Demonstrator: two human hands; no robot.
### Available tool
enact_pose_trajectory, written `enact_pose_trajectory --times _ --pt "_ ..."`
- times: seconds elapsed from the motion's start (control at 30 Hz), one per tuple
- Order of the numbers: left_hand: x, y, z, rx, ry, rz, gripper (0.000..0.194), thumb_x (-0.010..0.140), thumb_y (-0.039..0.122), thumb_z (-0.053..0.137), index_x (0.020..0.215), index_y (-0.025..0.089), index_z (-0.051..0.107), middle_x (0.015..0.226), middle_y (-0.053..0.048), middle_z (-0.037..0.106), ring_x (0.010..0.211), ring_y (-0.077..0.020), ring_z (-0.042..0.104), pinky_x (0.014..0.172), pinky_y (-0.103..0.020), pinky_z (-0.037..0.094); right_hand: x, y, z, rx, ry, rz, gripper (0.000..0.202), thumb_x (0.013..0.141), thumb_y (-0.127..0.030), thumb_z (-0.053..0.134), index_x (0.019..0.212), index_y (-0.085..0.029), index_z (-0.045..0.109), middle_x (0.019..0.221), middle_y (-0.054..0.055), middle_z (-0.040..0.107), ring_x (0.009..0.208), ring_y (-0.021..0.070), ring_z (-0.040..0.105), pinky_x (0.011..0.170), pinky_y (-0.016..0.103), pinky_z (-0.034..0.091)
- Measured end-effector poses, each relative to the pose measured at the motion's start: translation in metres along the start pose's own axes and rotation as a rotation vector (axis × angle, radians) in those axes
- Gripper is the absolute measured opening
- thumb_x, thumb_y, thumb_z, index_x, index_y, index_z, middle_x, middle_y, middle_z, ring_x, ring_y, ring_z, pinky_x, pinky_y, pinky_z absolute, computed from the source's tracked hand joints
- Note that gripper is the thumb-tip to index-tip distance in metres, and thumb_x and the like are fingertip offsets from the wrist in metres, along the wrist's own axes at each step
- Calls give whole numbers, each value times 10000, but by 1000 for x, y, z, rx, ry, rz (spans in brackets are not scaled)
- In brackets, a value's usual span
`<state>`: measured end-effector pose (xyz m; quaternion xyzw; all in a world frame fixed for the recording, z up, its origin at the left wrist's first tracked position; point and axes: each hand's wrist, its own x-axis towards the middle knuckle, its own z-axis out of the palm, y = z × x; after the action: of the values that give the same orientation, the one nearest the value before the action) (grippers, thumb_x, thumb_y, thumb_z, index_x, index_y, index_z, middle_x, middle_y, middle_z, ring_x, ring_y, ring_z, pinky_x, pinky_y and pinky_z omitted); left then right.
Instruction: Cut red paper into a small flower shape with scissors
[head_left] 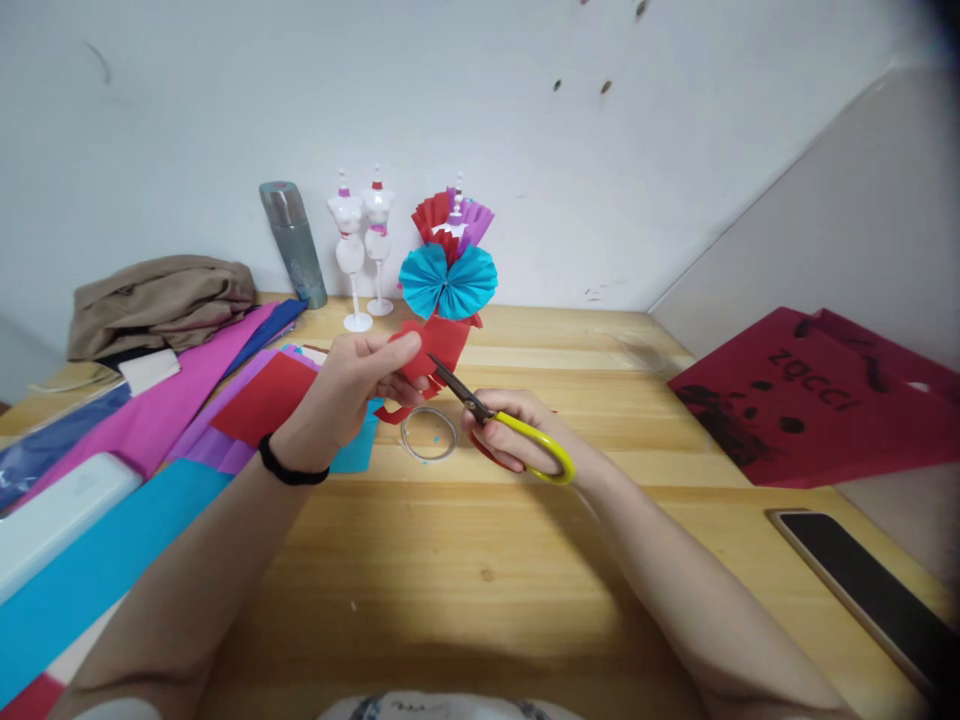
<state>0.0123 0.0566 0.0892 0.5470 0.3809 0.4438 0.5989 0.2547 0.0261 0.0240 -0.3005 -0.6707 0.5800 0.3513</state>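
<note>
Holding red paper mid-frame, left hand pinching it, right hand gripping scissors, tips near the paper. Middle dummy already seems dressed in pleated paper; two dummies, upper left, are mostly bare, so I'd guess cutting's unfinished.

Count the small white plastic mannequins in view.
3: one small white plastic mannequin stands left, a second just right of it, and a third farther right, largely covered by red, purple and blue pleated paper.
</note>
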Motion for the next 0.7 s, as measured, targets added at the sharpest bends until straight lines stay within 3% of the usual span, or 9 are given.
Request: enact_pose_trajectory --times 0.1,0.23,0.7 --pt "-3 -1 2 43 14 19 377 715 472 934 641 143 766 640 -81 763 529 -149 669 523 -242 502 0 0 1 -8 9 -12 574 959 -764 751 974 -199 650 569 -113 471 392 52 307 388 206 229" --pt "-3 0 3 70 44 46 299 741 406 885 634 150 772 616 -67 759 526 -147 678 538 -235 518 0 0 1 -1 8 -10 583 950 -771 756 969 -200 645 578 -113 473 394 51 310 384 205 227" --pt "-5 3 4 75 43 40 300 741 392 880 602 152 766 602 -59 742 520 -139 659 515 -226 514 0 1 -1 -21 6 -10 570 956 -761 756 963 -202 647 591 -107 469 398 53 315 386 210 228"
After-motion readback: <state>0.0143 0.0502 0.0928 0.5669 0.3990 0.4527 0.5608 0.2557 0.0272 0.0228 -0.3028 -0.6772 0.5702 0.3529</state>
